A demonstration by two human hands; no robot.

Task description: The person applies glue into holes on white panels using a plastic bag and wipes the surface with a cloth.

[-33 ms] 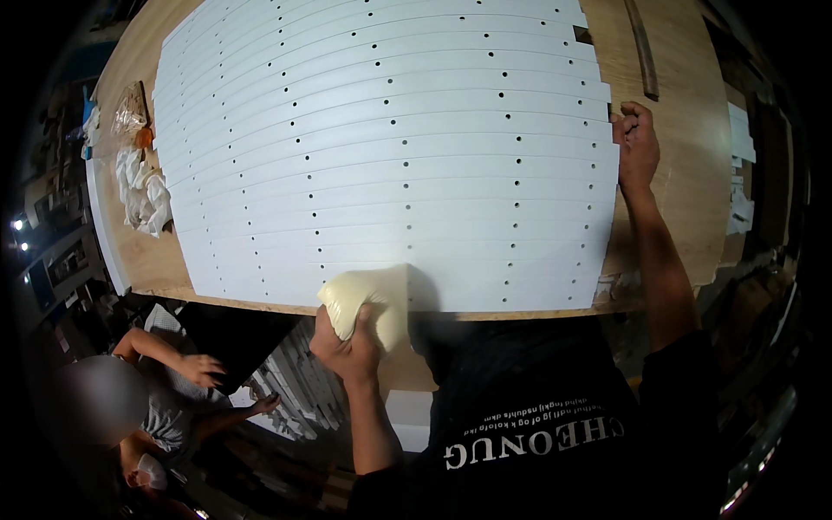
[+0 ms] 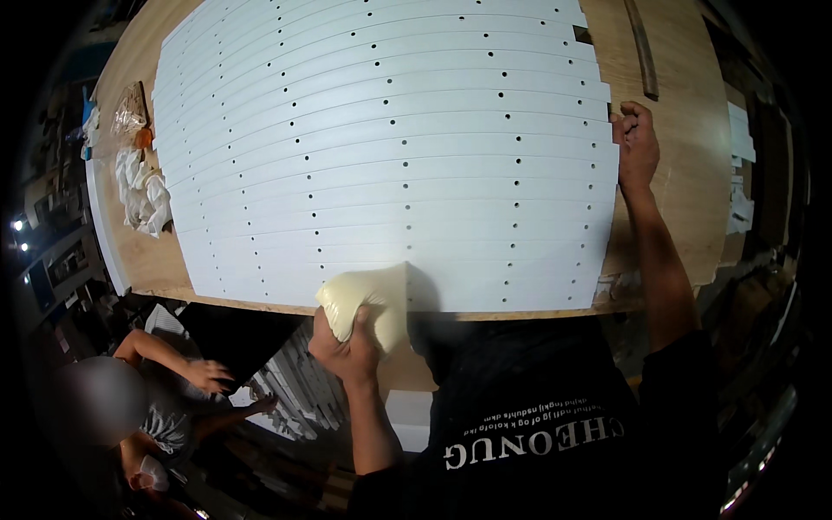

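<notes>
White strips (image 2: 364,182) lie side by side on the wooden table, with rows of small dark holes running across them. At their near edge my left hand (image 2: 347,347) is closed around a soft, shiny cream-coloured bag (image 2: 373,299), full of what looks like a pale paste. A pointed upper corner of the bag rests over the nearest strips. On the right, my right hand (image 2: 637,147) lies against the strips' ends with its fingers curled. Whether anything is inside those fingers is hidden.
A dark narrow stick (image 2: 642,52) lies at the table's far right. Crumpled white cloth (image 2: 143,195) and clear plastic wrap (image 2: 130,117) sit along the left. Below left, a co-worker's hand (image 2: 206,375) is beside stacked pale strips (image 2: 299,386). The wooden table (image 2: 685,156) extends rightward.
My two hands and the cream bag stay practically where they were. The co-worker's upper hand at the lower left has shifted slightly.
</notes>
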